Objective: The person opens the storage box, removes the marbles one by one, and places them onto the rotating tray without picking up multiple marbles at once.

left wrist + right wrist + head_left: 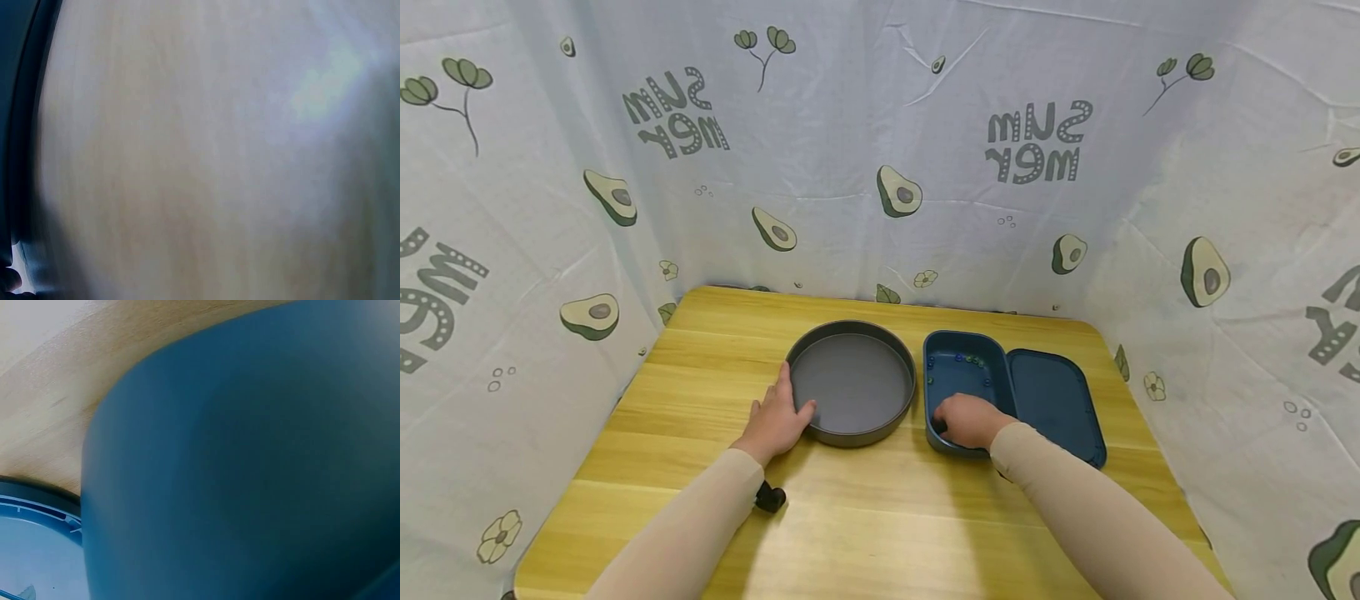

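In the head view a round dark grey pan (850, 383) sits mid-table. My left hand (777, 421) rests against its left side, index finger along the outer wall and thumb across the rim. To its right, my right hand (972, 419) reaches into the near end of a blue rectangular box (970, 340), fingers curled downward. Several small marbles (973, 360) lie on the box floor, mostly toward the far end. A dark spot shows at the fingertips; I cannot tell what they hold. In the right wrist view the box's outer wall (237, 450) fills most of the picture.
A blue lid (1056, 404) lies flat against the box's right side. The wooden table (865, 517) is bordered by a white printed curtain (842, 167) at the back and sides. A black wrist-camera part (770, 497) hangs beneath the left wrist.
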Available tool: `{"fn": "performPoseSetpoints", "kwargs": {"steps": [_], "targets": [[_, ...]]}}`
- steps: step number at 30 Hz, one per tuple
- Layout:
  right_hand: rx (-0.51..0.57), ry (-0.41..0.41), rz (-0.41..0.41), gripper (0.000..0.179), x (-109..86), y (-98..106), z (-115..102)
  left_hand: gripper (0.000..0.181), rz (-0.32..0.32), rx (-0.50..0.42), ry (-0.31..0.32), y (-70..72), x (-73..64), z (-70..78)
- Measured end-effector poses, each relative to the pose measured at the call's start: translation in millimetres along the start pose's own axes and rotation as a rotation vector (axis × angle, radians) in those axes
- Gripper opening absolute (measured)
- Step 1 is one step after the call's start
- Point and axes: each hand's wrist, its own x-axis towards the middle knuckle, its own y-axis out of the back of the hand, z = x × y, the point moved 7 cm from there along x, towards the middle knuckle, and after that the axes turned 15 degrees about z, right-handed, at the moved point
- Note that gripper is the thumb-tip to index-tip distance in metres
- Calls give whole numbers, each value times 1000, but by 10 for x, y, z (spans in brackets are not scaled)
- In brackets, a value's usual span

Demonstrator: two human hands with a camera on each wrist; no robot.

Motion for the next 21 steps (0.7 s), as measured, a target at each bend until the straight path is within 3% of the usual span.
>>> {"fn": "performPoseSetpoints", "kwargs": {"steps": [21], "targets": [[68, -61, 34, 30, 90, -46, 25, 98, 8, 6, -3, 10, 1, 2]]}}
